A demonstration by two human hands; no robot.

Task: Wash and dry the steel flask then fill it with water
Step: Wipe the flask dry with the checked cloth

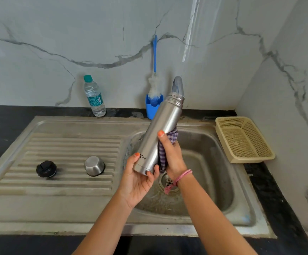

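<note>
- While I look down over the sink (241,208), my left hand (137,179) grips the flask (160,133) at its base, fingers curled round it.
- My right hand (171,153) presses a checked cloth (172,137) against the flask's side, thumb curled over the steel.
- The flask tilts above the basin, open mouth toward the wall.
- The black stopper (46,169) and steel cup (94,166) sit apart on the drainboard.

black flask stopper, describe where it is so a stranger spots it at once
Find the steel sink and its ribbed drainboard on the left. Two small things sit there: the black flask stopper is the left one, dark and round, unlike the shiny steel cup.
</note>
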